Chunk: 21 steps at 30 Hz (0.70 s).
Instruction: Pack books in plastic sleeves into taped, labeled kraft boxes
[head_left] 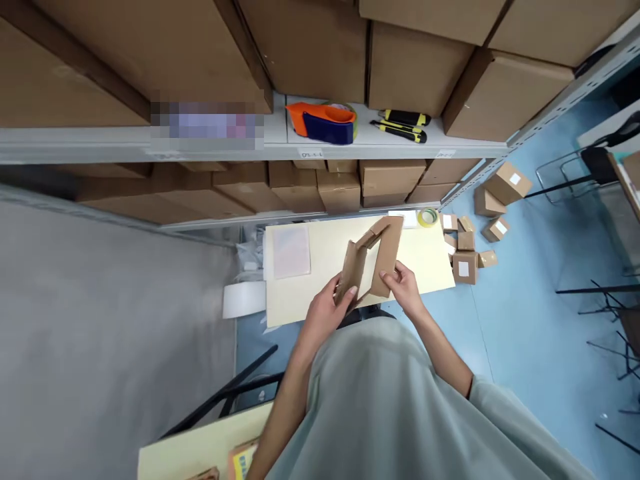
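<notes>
Between my two hands is a partly unfolded brown cardboard box point(387, 257), tilted above the pale yellow table point(290, 297). The tabletop shows through its open middle. My left hand point(327, 310) grips the near left side, with the thumb on the inner wall and the fingers behind it. On the near right panel, my right hand point(403, 287) pinches the edge, thumb on top and fingers underneath. Past the box, a roll of tape point(428, 217) lies at the table's far right corner. A translucent flat sheet point(292, 252) rests at the left of the tabletop.
A metal shelf point(280, 137) packed with cardboard boxes runs across the front, above the table. On it lie an orange and blue tape dispenser point(325, 123) and several box cutters point(403, 125). Small labelled boxes point(465, 267) are piled on the blue floor to the right.
</notes>
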Each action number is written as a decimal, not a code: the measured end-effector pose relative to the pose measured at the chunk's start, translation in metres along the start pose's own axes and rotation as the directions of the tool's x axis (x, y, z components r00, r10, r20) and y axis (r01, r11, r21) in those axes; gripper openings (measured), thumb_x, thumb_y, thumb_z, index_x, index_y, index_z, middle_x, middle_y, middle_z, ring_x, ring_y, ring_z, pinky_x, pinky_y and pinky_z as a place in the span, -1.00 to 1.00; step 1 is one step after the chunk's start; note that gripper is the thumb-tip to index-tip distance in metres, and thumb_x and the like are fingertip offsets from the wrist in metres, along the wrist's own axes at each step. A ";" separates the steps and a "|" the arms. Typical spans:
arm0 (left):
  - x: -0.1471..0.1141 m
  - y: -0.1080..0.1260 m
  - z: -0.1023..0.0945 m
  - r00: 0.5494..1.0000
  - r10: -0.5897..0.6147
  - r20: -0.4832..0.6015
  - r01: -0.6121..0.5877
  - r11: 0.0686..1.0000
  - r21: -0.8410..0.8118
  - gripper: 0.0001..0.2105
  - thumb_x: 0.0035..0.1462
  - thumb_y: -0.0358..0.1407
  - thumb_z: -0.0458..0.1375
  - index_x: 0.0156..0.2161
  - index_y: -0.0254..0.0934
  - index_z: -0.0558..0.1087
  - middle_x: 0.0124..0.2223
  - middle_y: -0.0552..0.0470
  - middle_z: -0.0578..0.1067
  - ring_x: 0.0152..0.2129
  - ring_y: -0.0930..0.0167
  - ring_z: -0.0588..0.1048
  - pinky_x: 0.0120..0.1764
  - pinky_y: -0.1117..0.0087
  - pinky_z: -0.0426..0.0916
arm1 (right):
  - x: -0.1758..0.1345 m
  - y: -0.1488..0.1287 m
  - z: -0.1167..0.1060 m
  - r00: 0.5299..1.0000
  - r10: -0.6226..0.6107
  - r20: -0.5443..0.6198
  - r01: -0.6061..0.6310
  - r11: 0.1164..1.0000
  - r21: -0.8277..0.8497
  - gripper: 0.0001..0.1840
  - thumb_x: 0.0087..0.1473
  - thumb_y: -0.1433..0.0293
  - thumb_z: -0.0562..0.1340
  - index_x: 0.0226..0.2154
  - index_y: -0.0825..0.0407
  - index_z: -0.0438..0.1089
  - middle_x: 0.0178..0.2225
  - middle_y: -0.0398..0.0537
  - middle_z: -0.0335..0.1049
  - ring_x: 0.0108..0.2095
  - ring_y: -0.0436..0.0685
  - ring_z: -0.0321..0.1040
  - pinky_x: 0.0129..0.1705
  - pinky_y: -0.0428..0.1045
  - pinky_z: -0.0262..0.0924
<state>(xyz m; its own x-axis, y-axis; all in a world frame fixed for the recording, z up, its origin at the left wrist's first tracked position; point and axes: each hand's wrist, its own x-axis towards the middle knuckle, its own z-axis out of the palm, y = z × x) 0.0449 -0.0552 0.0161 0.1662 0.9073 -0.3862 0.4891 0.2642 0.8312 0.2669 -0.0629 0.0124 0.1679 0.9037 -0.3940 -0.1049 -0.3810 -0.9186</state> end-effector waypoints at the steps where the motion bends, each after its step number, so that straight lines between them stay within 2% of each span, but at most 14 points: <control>1: 0.006 -0.006 -0.006 1.000 0.005 0.005 -0.005 1.000 0.016 -0.40 0.28 0.14 0.21 0.25 -0.20 0.52 0.14 -0.19 0.69 0.06 0.08 0.65 0.12 0.12 0.51 | -0.004 -0.002 0.000 1.000 -0.003 -0.013 0.002 1.000 -0.029 -0.49 0.05 -0.03 0.40 -0.07 -0.06 0.51 -0.10 0.02 0.66 -0.02 0.33 0.60 0.00 0.13 0.50; 3: 0.017 -0.016 -0.019 1.000 0.015 0.020 -0.016 0.999 0.033 -0.49 0.25 0.13 0.20 0.11 -0.20 0.57 0.02 -0.16 0.71 -0.06 0.10 0.67 0.03 0.16 0.52 | -0.013 -0.005 0.000 0.999 -0.013 -0.044 0.009 0.997 -0.081 -0.55 0.07 -0.01 0.39 -0.13 -0.05 0.53 -0.16 0.00 0.64 -0.07 0.32 0.58 -0.06 0.11 0.48; 6: 0.031 -0.027 -0.034 0.994 0.051 0.094 -0.047 0.998 -0.043 -0.59 0.24 0.13 0.16 -0.16 -0.19 0.54 -0.21 -0.05 0.68 -0.23 0.21 0.64 -0.07 0.25 0.51 | -0.025 -0.007 -0.001 0.993 -0.057 -0.107 0.040 0.987 -0.158 -0.63 0.09 0.03 0.37 -0.24 -0.03 0.54 -0.25 -0.04 0.58 -0.17 0.25 0.50 -0.13 0.06 0.42; 9: 0.043 -0.031 -0.042 0.983 0.084 0.162 -0.059 0.987 -0.150 -0.63 0.21 0.11 0.18 -0.27 -0.18 0.47 -0.33 0.04 0.58 -0.29 0.28 0.60 -0.15 0.33 0.49 | -0.036 -0.007 -0.001 0.985 -0.091 -0.149 0.056 0.973 -0.222 -0.67 0.10 0.05 0.36 -0.30 -0.02 0.55 -0.29 -0.06 0.51 -0.23 0.20 0.42 -0.19 0.02 0.36; 11: 0.048 -0.031 -0.042 0.979 0.098 0.181 -0.059 0.976 -0.209 -0.64 0.18 0.09 0.21 -0.24 -0.19 0.48 -0.31 0.04 0.58 -0.29 0.30 0.59 -0.15 0.35 0.49 | -0.043 -0.008 -0.002 0.982 -0.098 -0.159 0.057 0.968 -0.244 -0.69 0.12 0.07 0.35 -0.30 -0.02 0.56 -0.28 -0.06 0.49 -0.23 0.18 0.40 -0.19 0.01 0.35; 15: 0.051 -0.035 -0.040 0.974 0.108 0.198 -0.046 0.954 -0.295 -0.58 0.16 0.07 0.22 -0.07 -0.23 0.52 -0.12 -0.04 0.63 -0.24 0.33 0.61 -0.06 0.35 0.49 | -0.051 -0.008 -0.004 0.986 -0.095 -0.140 0.058 0.967 -0.250 -0.71 0.12 0.10 0.36 -0.33 -0.01 0.58 -0.29 -0.08 0.45 -0.22 0.17 0.39 -0.17 0.01 0.35; 18: 0.049 -0.043 -0.037 0.988 0.069 0.136 -0.030 0.963 -0.268 -0.55 0.15 0.06 0.23 -0.04 -0.26 0.54 -0.11 -0.06 0.62 -0.24 0.34 0.62 -0.03 0.34 0.49 | -0.047 -0.011 -0.007 0.994 -0.068 -0.080 0.046 0.969 -0.243 -0.71 0.11 0.11 0.36 -0.35 -0.01 0.58 -0.27 -0.08 0.48 -0.20 0.17 0.43 -0.15 0.01 0.36; 21: 0.049 -0.050 -0.032 0.999 0.012 0.037 -0.002 0.964 -0.265 -0.50 0.12 0.06 0.25 0.02 -0.26 0.55 -0.08 -0.09 0.64 -0.11 0.27 0.64 0.06 0.28 0.49 | -0.036 -0.015 -0.011 0.998 -0.039 -0.044 0.027 0.970 -0.241 -0.71 0.10 0.11 0.38 -0.32 -0.01 0.58 -0.26 -0.08 0.53 -0.19 0.18 0.46 -0.13 0.01 0.38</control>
<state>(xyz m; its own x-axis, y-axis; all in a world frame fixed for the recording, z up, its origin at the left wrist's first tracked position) 0.0010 -0.0137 -0.0308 0.2038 0.8976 -0.3910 0.2445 0.3400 0.9081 0.2734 -0.0921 0.0397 0.2146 0.9084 -0.3588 0.1396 -0.3921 -0.9093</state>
